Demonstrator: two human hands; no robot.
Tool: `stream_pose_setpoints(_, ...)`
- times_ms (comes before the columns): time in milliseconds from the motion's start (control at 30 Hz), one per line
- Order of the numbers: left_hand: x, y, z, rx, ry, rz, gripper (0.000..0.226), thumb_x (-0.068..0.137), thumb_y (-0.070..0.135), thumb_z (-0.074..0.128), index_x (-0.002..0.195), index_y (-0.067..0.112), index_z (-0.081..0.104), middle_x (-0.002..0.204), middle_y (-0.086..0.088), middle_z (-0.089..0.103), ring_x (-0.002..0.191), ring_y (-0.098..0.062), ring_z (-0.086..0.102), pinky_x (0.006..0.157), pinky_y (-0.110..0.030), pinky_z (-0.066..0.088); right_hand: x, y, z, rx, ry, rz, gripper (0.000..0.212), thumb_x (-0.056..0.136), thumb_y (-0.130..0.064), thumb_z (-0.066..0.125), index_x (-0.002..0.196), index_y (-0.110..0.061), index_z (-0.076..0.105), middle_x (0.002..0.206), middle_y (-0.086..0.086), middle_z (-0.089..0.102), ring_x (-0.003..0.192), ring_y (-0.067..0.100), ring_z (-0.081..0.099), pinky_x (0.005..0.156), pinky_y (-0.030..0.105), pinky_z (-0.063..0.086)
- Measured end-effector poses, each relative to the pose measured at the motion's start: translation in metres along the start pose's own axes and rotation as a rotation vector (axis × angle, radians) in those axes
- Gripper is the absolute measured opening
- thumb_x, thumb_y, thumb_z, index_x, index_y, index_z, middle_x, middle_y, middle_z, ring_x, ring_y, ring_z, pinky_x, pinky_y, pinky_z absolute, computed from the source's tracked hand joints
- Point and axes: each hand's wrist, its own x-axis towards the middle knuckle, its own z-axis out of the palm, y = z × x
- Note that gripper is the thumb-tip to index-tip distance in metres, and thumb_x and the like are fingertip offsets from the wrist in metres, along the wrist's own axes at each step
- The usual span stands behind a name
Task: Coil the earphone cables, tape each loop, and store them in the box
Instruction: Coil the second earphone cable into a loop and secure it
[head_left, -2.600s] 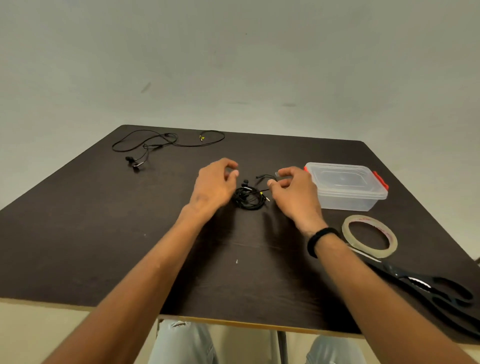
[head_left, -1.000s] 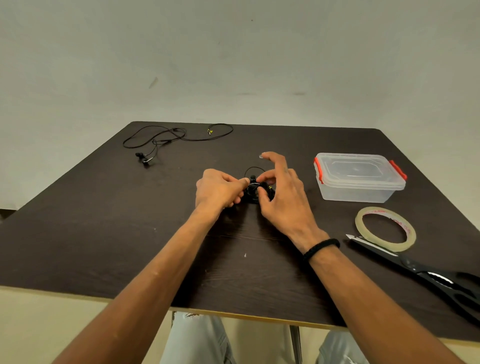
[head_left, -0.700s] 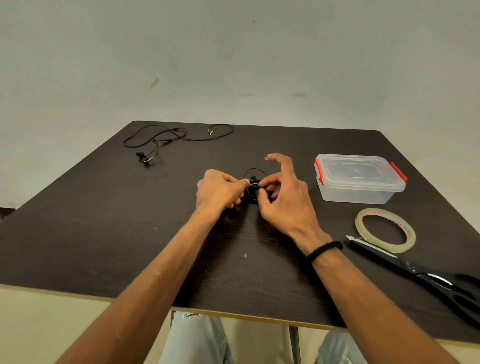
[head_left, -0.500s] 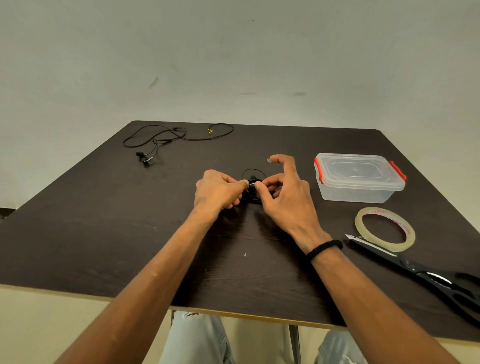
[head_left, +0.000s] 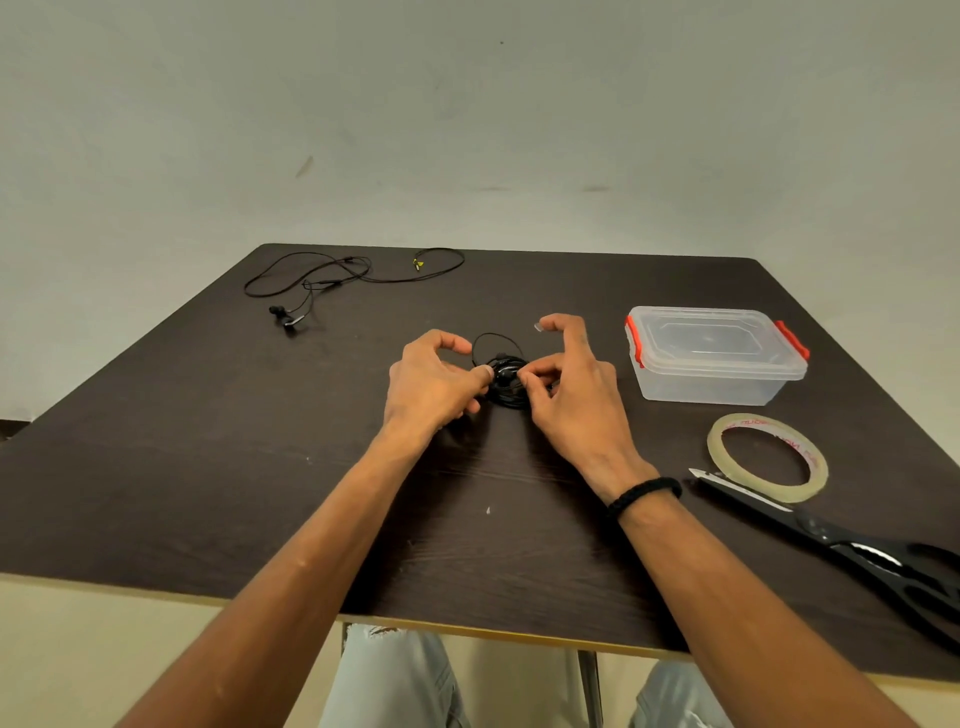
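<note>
The left hand (head_left: 434, 387) and the right hand (head_left: 569, 395) were held close together over the middle of the dark wooden table (head_left: 208, 467), with a coiled black earphone cable (head_left: 505, 382) pinched between them. The coil was gripped on its left side by the curled thumb and fingers of the left hand, and on its right side by the thumb and bent fingers of the right hand, while the right index finger was raised clear of the coil. One loose loop of cable was seen arching up behind the bundle. Whether tape had been laid on the coil could not be told.

At the far left of the table a second pair of earphones (head_left: 332, 280) was spread out uncoiled, its earbuds at the near end and its plug toward the right, well apart from the hands.

A black braided band (head_left: 644, 493) was worn on the right wrist. To the right of the hands a clear plastic box (head_left: 711, 379) with red clips was set, its lid closed. Nearer the table's front edge a roll of clear tape (head_left: 768, 457) was laid flat, and black scissors (head_left: 841, 545) were placed just beside it, the blade tip touching or overlapping the roll's near rim and the handles pointing to the right corner. Light trousers (head_left: 395, 680) were visible below the table edge.
</note>
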Motion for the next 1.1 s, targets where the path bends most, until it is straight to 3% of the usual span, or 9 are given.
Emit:
stream_pose_setpoints(233,0.0,-0.004,0.001,0.099,-0.047,0.089,0.026,0.09,0.028,0.078,0.115,0.029,0.07,0.07,0.005,0.078,0.057,-0.005,0.072,0.063,-0.027,0.061,0.001,-0.001,0.001,-0.019,-0.005,0.027,0.06,0.088,-0.005,0.075,0.135,-0.027,0.044,0.084,-0.01,0.073,0.075,-0.003,0.065,0.069,0.003,0.044)
stream_pose_setpoints(333,-0.003,-0.007,0.005,0.107,0.002,0.105,0.024,0.09,0.03,0.078,0.113,0.025,0.073,0.068,0.005,0.077,0.053,-0.005,0.071,0.062,-0.025,0.06,0.0,-0.002,0.001,-0.049,-0.011,0.015,0.065,0.087,-0.003,0.075,0.137,-0.028,0.042,0.084,-0.01,0.072,0.079,0.003,0.067,0.077,0.02,0.055)
stream_pose_setpoints(433,-0.002,-0.006,0.008,0.111,0.05,0.08,0.024,0.09,0.029,0.078,0.112,0.019,0.073,0.067,0.003,0.076,0.05,-0.005,0.07,0.063,-0.025,0.06,-0.001,-0.006,0.001,-0.132,-0.048,-0.055,0.068,0.088,-0.001,0.07,0.142,-0.028,0.039,0.086,-0.009,0.07,0.092,0.015,0.065,0.086,0.036,0.055)
stream_pose_setpoints(567,0.001,-0.005,0.009,0.115,0.059,0.029,0.027,0.089,0.03,0.08,0.11,0.015,0.073,0.066,0.002,0.076,0.05,-0.004,0.07,0.073,-0.031,0.064,-0.002,-0.009,-0.006,-0.217,-0.158,-0.14,0.065,0.091,-0.005,0.063,0.146,-0.025,0.034,0.093,-0.003,0.071,0.096,0.018,0.059,0.083,0.033,0.049)
stream_pose_setpoints(667,0.004,-0.005,0.008,0.163,0.043,0.012,0.028,0.088,0.034,0.08,0.109,0.016,0.075,0.06,0.0,0.074,0.047,-0.001,0.068,0.078,-0.032,0.064,-0.003,-0.008,-0.015,-0.236,-0.24,-0.174,0.068,0.092,-0.012,0.07,0.146,-0.028,0.032,0.098,-0.005,0.072,0.103,0.017,0.059,0.087,0.029,0.047)
stream_pose_setpoints(833,0.003,-0.005,0.003,0.214,0.007,0.047,0.028,0.087,0.037,0.081,0.108,0.018,0.077,0.059,0.001,0.073,0.051,0.0,0.069,0.078,-0.028,0.063,0.003,-0.011,-0.022,-0.342,-0.336,-0.32,0.067,0.095,-0.009,0.068,0.145,-0.031,0.03,0.091,-0.006,0.067,0.097,0.016,0.054,0.083,0.043,0.055)
stream_pose_setpoints(933,0.001,-0.007,0.002,0.299,0.03,0.146,0.034,0.086,0.039,0.081,0.115,0.022,0.076,0.076,0.006,0.075,0.071,-0.008,0.073,0.087,-0.033,0.06,0.005,-0.008,-0.025,-0.361,-0.349,-0.373,0.062,0.094,-0.011,0.069,0.14,-0.032,0.031,0.092,-0.009,0.064,0.1,0.016,0.051,0.079,0.045,0.056)
stream_pose_setpoints(1000,0.0,-0.01,0.001,0.375,0.041,0.307,0.038,0.086,0.037,0.081,0.121,0.03,0.07,0.092,0.01,0.067,0.081,-0.009,0.067,0.087,-0.037,0.058,0.004,-0.006,-0.026,-0.348,-0.344,-0.406,0.06,0.094,-0.01,0.069,0.137,-0.031,0.033,0.093,-0.011,0.064,0.099,0.017,0.051,0.08,0.044,0.056)
stream_pose_setpoints(1100,0.0,-0.016,-0.001,0.453,-0.042,0.597,0.027,0.091,0.025,0.073,0.116,0.033,0.069,0.108,0.012,0.055,0.088,-0.006,0.054,0.081,-0.042,0.057,0.002,0.0,-0.024,-0.296,-0.325,-0.43,0.056,0.093,-0.007,0.068,0.133,-0.029,0.036,0.092,-0.012,0.063,0.095,0.018,0.051,0.082,0.04,0.053)
